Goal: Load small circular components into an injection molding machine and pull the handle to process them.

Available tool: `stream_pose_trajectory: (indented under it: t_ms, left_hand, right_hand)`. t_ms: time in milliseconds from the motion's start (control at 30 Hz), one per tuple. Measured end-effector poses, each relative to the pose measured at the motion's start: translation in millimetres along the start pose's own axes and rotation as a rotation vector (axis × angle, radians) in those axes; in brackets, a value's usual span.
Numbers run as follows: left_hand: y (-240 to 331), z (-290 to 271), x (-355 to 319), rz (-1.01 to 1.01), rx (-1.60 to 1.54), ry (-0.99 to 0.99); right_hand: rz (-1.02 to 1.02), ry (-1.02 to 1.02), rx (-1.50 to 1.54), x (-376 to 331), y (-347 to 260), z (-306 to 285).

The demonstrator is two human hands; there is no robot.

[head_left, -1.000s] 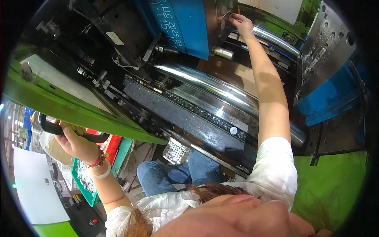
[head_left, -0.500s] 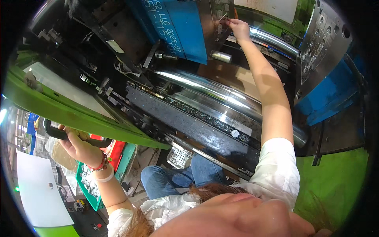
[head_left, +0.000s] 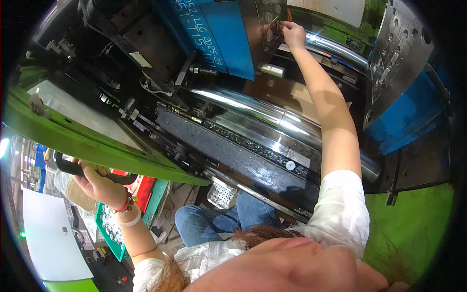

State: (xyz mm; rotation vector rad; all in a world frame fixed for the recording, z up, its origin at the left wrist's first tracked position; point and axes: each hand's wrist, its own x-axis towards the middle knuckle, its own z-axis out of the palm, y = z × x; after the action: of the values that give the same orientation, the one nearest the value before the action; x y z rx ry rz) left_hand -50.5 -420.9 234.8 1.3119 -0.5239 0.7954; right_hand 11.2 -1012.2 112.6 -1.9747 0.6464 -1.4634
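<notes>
My left hand (head_left: 101, 189) is wrapped round the black handle (head_left: 125, 178) of a green machine door (head_left: 92, 138) at the left. At the top, my right hand (head_left: 294, 37) reaches into the machine, fingertips pinched together against the steel face (head_left: 265, 36) of a blue mould half (head_left: 221, 41). Whatever those fingers hold, if anything, is too small to make out. Round cavities show on that face beside the fingertips. Opposite, at the right, stands the other mould half (head_left: 401, 53), with a cavity-marked steel plate and a blue block (head_left: 408, 117) behind it.
Thick polished tie bars (head_left: 253, 109) cross below my right arm. A dark ledge (head_left: 233, 153) strewn with bits runs along the near side, with a white round piece (head_left: 290, 165) on it. Lower left are a green crate (head_left: 109, 228) of small parts and a white basket (head_left: 221, 194).
My right hand has shifted very slightly at the mould face, its fingertips still pinched there. My left hand keeps its hold on the handle.
</notes>
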Motion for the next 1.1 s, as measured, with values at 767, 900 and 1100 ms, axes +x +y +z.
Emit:
stream_pose_trajectory:
  t_ms: [767, 900, 1100]
  left_hand:
    - [2.7, 5.4, -0.7, 0.008, 0.016, 0.006]
    - [3.7, 6.2, -1.4, 0.013, 0.026, 0.009]
    - [3.5, 5.5, -1.4, 0.014, 0.053, 0.018]
  right_hand:
    - [0.26, -0.325, 0.33, 27.6, 15.9, -10.7]
    - [0.4, -0.333, 0.497, 28.9, 13.9, -10.3]
    - [0.464, -0.313, 0.56, 28.4, 5.9, -9.0]
